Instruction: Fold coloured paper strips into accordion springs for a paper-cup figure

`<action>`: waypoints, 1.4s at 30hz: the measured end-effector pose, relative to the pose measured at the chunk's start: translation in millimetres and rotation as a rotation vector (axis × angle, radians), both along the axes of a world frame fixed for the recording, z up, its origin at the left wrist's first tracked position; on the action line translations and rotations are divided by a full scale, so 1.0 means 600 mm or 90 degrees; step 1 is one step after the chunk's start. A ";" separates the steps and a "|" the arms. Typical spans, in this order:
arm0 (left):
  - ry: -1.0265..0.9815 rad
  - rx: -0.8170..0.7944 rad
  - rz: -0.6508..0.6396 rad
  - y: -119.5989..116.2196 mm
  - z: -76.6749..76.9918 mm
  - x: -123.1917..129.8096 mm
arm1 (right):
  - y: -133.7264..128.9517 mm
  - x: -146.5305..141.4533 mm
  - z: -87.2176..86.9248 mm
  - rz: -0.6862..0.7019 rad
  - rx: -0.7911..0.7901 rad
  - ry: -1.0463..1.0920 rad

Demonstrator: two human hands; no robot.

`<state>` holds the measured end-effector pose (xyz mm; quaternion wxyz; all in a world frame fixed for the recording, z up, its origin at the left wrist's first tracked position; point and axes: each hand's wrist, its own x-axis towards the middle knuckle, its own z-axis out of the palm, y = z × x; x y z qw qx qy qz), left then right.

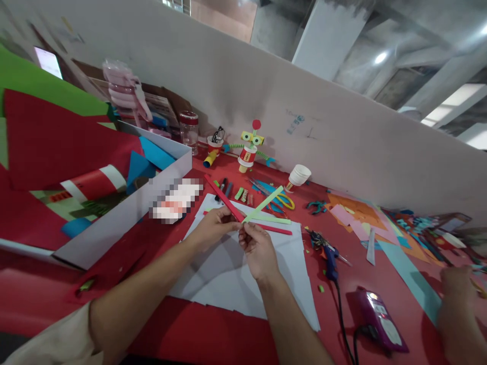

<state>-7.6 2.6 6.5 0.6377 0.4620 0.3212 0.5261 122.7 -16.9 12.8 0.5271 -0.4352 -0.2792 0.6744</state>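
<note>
Above the white paper sheets (228, 274), my left hand (218, 225) and my right hand (257, 243) meet, fingers pinched. Between their fingertips a red paper strip (224, 199) and a light green paper strip (268, 201) join at one end and spread apart in a V. The red strip slants up to the left from my left hand, the green one up to the right from my right hand. Another green strip (274, 220) and another red strip (279, 230) lie on the sheets behind my right hand.
A white box (160, 177) of coloured paper stands left. Behind are a paper-cup figure (247, 154), stacked cups (299, 176) and scissors (285, 201). To the right lie a glue gun (330, 261), its cord and a purple power block (382, 319). Another person's hand (456, 289) is far right.
</note>
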 end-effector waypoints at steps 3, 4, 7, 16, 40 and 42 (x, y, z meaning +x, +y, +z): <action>-0.001 0.009 0.000 0.001 0.003 -0.002 | -0.001 -0.002 -0.002 0.014 0.002 -0.002; 0.005 0.014 0.007 0.002 0.004 -0.002 | -0.002 -0.002 -0.002 0.021 0.003 -0.002; 0.022 0.031 0.039 0.005 0.004 -0.006 | -0.004 -0.004 -0.002 0.030 0.017 0.006; -0.008 0.006 -0.015 0.006 -0.007 -0.008 | -0.005 -0.004 -0.005 0.008 0.058 0.033; -0.159 -0.217 -0.064 -0.002 -0.003 -0.003 | -0.020 0.001 -0.014 -0.155 0.401 -0.428; -0.166 -0.224 -0.078 -0.003 -0.006 -0.001 | -0.020 0.002 -0.011 -0.158 0.400 -0.440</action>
